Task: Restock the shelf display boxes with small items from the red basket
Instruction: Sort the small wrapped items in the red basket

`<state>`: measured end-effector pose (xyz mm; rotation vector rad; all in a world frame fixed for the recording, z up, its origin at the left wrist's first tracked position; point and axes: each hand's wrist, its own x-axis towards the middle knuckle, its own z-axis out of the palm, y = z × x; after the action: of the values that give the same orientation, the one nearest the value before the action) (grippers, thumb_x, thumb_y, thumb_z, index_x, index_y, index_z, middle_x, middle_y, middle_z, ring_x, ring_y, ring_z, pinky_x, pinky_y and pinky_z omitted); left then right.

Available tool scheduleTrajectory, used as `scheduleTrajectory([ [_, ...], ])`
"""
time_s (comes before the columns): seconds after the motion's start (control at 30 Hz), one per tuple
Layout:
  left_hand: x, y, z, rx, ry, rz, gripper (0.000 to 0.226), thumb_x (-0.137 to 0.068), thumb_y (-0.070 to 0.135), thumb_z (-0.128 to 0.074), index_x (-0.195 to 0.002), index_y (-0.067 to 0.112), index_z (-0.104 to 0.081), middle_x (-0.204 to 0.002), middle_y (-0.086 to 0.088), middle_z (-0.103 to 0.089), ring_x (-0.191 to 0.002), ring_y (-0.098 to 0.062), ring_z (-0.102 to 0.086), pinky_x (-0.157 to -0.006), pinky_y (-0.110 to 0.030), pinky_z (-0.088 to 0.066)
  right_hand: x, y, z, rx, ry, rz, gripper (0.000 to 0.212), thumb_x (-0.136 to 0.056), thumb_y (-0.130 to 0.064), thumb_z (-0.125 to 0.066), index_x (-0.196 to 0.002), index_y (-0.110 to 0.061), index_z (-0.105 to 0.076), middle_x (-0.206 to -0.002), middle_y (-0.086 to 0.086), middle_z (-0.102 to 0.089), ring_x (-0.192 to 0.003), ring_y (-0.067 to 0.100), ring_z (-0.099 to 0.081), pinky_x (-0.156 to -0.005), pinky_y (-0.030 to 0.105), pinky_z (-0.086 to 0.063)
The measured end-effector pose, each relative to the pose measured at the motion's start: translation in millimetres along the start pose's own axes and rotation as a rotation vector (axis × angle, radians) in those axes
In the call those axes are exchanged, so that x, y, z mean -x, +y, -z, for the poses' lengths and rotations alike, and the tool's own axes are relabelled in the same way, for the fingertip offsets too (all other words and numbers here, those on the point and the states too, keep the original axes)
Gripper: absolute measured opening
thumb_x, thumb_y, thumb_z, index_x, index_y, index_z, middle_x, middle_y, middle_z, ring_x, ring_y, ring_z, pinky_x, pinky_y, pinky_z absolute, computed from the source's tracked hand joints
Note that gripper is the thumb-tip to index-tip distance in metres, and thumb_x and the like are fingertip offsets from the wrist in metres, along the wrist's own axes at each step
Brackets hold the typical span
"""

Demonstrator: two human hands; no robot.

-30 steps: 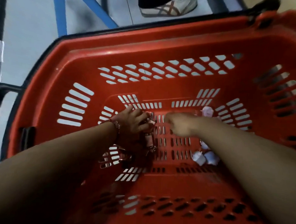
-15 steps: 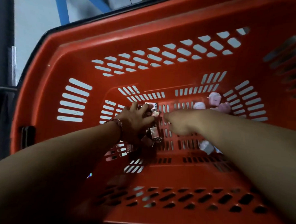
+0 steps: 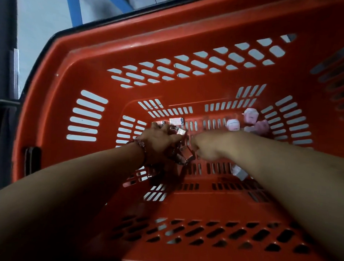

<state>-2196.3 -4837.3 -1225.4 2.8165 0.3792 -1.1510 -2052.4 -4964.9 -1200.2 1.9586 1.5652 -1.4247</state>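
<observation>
Both my arms reach down into the red basket [image 3: 71, 72]. My left hand [image 3: 157, 143], a beaded band on its wrist, is closed over a cluster of small foil-wrapped packets [image 3: 183, 157] on the slotted floor. My right hand [image 3: 207, 146] is beside it, fingers curled at the same cluster; blur hides what it grips. One pale packet [image 3: 176, 121] lies just beyond my left fingers. Several pink-and-white wrapped items [image 3: 250, 115] sit in the far right corner, and a white one [image 3: 239, 172] shows under my right forearm.
The basket has tall slotted walls on all sides and a black handle rim [image 3: 39, 55] along its left edge. Grey floor [image 3: 44, 14] and a blue metal frame leg [image 3: 75, 8] lie beyond the far left corner. No shelf or display boxes are in view.
The view has tilted down and closer into the basket; the shoe at the top has left the frame. Both hands stay at the packet cluster, and the pink items in the far corner have come into sight.
</observation>
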Motion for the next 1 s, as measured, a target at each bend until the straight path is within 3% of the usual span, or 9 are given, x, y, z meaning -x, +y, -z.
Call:
scheduleTrajectory([
  [0.13, 1.6, 4.5, -1.4, -0.012, 0.027, 0.009, 0.091, -0.073, 0.087, -0.055, -0.151, 0.049, -0.027, -0.142, -0.011, -0.041, -0.123, -0.040, -0.044, -0.081, -0.040, -0.050, -0.2, -0.8, -1.4, 0.036, 0.001, 0.009, 0.026, -0.101, -0.013, -0.050, -0.122, -0.018, -0.065, -0.116, 0.004, -0.067, -0.102, 0.024, -0.065, -0.079, 0.031, -0.051],
  [0.2, 1.8, 2.9, -1.5, -0.004, 0.049, 0.015, 0.084, -0.079, 0.080, -0.059, -0.151, 0.052, -0.026, -0.140, -0.009, -0.038, -0.122, -0.038, -0.045, -0.077, -0.039, -0.049, -3.0, -0.9, -4.0, 0.064, 0.004, 0.016, 0.025, -0.101, -0.014, -0.051, -0.120, -0.019, -0.065, -0.114, 0.004, -0.068, -0.100, 0.024, -0.066, -0.085, 0.033, -0.055],
  [0.3, 1.1, -3.5, 0.0, 0.042, 0.083, 0.014, 0.064, -0.092, 0.060, -0.059, -0.149, 0.053, -0.031, -0.139, -0.007, -0.034, -0.121, -0.037, -0.046, -0.079, -0.039, -0.051, -6.8, -0.6, -5.8, 0.089, 0.002, 0.025, 0.027, -0.100, -0.016, -0.052, -0.123, -0.020, -0.065, -0.118, 0.003, -0.067, -0.102, 0.024, -0.066, -0.091, 0.038, -0.056],
  [0.47, -3.9, -9.2, 1.7, 0.178, 0.044, -0.014, 0.052, -0.095, 0.057, -0.049, -0.146, 0.049, -0.043, -0.140, -0.005, -0.040, -0.124, -0.034, -0.045, -0.088, -0.035, -0.044, -2.8, -3.5, 0.9, 0.118, -0.015, 0.066, 0.029, -0.104, -0.014, -0.049, -0.129, -0.017, -0.064, -0.126, 0.004, -0.065, -0.110, 0.024, -0.064, -0.082, 0.030, -0.051],
  [0.57, -5.3, -12.6, 2.0, 0.222, 0.106, -0.027, 0.046, -0.091, 0.047, -0.063, -0.136, 0.038, -0.059, -0.134, -0.006, -0.049, -0.112, -0.033, -0.061, -0.089, -0.037, -0.052, -3.3, -4.1, 2.6, 0.202, -0.025, 0.087, 0.032, -0.105, -0.013, -0.047, -0.133, -0.016, -0.062, -0.134, 0.004, -0.063, -0.119, 0.024, -0.063, -0.096, 0.031, -0.051],
  [0.67, -6.0, -12.0, -0.1, 0.268, 0.147, -0.013, 0.039, -0.085, 0.041, -0.068, -0.123, 0.033, -0.065, -0.123, -0.004, -0.058, -0.106, -0.028, -0.064, -0.083, -0.037, -0.055, -3.9, -4.0, 2.9, 0.225, -0.027, 0.094, 0.033, -0.105, -0.013, -0.046, -0.135, -0.016, -0.061, -0.136, 0.004, -0.062, -0.120, 0.025, -0.062, -0.097, 0.031, -0.050],
  [0.87, -1.5, -20.0, 7.6, 0.461, 0.223, 0.066, 0.065, -0.075, 0.041, -0.072, -0.138, 0.040, -0.056, -0.116, 0.005, -0.064, -0.098, -0.017, -0.066, -0.083, -0.034, -0.057, -2.6, 1.6, 4.3, 0.142, -0.005, 0.094, 0.032, -0.105, -0.012, -0.045, -0.131, -0.018, -0.063, -0.130, 0.001, -0.064, -0.113, 0.022, -0.062, -0.082, 0.028, -0.048],
  [0.93, 0.1, -21.7, 11.8, 0.532, 0.238, 0.053, 0.056, -0.074, 0.034, -0.073, -0.129, 0.037, -0.063, -0.106, 0.008, -0.071, -0.091, -0.014, -0.069, -0.083, -0.035, -0.059, -2.8, 2.8, 4.6, 0.113, 0.016, 0.089, 0.031, -0.104, -0.013, -0.047, -0.130, -0.016, -0.064, -0.129, 0.003, -0.065, -0.114, 0.024, -0.063, -0.082, 0.027, -0.048],
  [1.0, 0.4, -22.2, 14.3, 0.605, 0.253, 0.034, 0.033, -0.075, 0.032, -0.071, -0.108, 0.031, -0.070, -0.090, 0.009, -0.074, -0.082, -0.011, -0.070, -0.079, -0.038, -0.060, -3.2, 6.2, 7.2, 0.044, 0.051, 0.082, 0.031, -0.104, -0.014, -0.049, -0.131, -0.015, -0.065, -0.132, 0.004, -0.065, -0.116, 0.023, -0.063, -0.092, 0.029, -0.050],
])
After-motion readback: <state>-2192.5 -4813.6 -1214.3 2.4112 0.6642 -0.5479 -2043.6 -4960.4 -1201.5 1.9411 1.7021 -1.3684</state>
